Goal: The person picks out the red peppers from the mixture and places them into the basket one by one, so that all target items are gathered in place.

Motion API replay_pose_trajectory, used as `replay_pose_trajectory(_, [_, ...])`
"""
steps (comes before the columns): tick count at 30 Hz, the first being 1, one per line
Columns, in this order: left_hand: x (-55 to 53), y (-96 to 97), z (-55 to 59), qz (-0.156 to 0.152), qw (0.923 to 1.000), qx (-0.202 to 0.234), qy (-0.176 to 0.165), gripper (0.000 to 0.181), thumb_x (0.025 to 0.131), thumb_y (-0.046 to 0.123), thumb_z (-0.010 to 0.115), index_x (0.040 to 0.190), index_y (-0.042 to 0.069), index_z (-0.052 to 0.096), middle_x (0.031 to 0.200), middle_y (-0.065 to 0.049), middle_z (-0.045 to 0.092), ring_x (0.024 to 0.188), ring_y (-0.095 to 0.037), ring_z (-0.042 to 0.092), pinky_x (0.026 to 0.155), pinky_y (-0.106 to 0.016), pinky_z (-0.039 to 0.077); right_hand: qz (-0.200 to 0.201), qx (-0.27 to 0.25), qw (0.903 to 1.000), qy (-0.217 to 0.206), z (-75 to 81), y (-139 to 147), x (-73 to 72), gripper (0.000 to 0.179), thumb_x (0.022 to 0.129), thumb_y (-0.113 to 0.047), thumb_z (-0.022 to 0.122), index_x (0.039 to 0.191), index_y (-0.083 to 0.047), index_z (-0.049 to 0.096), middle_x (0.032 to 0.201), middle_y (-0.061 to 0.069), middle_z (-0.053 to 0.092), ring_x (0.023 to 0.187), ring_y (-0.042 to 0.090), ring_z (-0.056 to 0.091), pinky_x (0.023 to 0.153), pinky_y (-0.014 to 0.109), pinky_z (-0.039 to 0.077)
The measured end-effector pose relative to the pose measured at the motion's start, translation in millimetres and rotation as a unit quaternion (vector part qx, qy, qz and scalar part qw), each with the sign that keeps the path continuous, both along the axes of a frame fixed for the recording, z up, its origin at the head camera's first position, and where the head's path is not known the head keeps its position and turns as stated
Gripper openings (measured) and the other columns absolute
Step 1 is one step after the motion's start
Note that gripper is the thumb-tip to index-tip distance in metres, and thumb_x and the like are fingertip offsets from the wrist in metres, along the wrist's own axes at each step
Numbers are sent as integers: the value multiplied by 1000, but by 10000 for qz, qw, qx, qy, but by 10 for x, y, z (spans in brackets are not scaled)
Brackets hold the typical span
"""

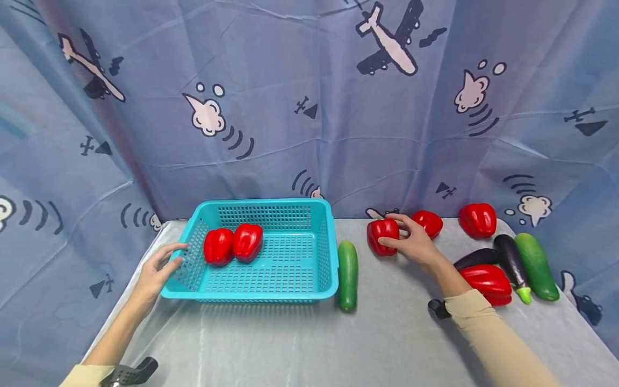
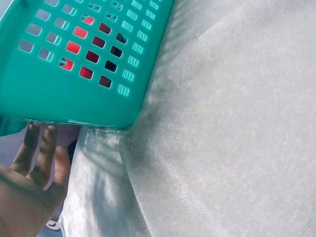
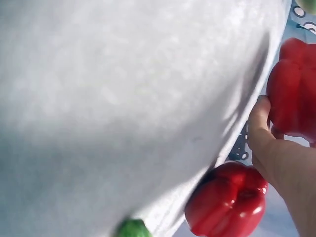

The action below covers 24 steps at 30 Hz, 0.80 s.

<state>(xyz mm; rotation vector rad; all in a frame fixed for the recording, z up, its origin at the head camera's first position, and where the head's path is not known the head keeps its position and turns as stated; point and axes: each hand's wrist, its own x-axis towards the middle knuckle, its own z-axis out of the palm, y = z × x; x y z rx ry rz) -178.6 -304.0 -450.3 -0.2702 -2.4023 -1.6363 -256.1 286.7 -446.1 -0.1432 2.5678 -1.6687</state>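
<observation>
A red bell pepper (image 1: pixel 379 236) is gripped between the thumb and fingers of my right hand (image 1: pixel 417 243), right of the basket. In the right wrist view that bell pepper (image 3: pixel 295 94) shows above the table cloth's edge, its far side out of frame. My left hand (image 1: pixel 153 273) is at the left end of a turquoise plastic basket (image 1: pixel 251 295), fingers extended and fingertips right at its rim. In the left wrist view, the fingers (image 2: pixel 48 148) reach up to the basket wall. Inside the basket, two red bell peppers (image 1: pixel 247 243) lie side by side at the left.
A cucumber (image 1: pixel 347 277) lies along the basket's right side. Another bell pepper (image 1: pixel 428 223) sits just behind my right hand, with one more (image 1: pixel 477 220) farther right. Two eggplants (image 1: pixel 510 260), a large bell pepper (image 1: pixel 488 284) and a second cucumber (image 1: pixel 537 266) cluster beside my right forearm.
</observation>
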Motion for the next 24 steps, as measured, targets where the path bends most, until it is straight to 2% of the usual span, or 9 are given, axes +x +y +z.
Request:
replay_pose_trajectory(4, [-11,6,-4,9,10000,-20,-1,34,106,15,57,137,1,59,135,-4,58,128,-5,43,95,-16,41,6,-151,9999,-49,88,33,56,78,89,-20,81,153,-8,38,149,27,36,127,47,41,85,43,55])
replay_pose_trajectory(11, [-24,10,4,-7,10000,37,84,33,105,13,58,135,1,61,134,-5,59,126,-2,46,94,-17,43,109,-481,9988,-45,271,51,118,78,91,-17,79,154,-10,33,147,25,37,130,45,37,87,45,54])
replay_pose_trajectory(19, [-32,-6,-26,19,9999,62,92,32,105,13,58,135,1,61,134,-4,59,125,-2,47,93,-17,43,297,-858,9956,-237,386,-22,112,81,90,-15,79,155,-11,31,149,23,33,131,44,34,87,46,55])
replay_pose_trajectory(24, [-26,-4,-38,31,9999,108,118,31,105,12,58,135,2,62,134,-6,59,125,-2,47,93,-16,43,443,-1243,9908,-303,479,-155,67,72,91,-14,78,149,-12,36,146,21,35,128,41,37,87,45,55])
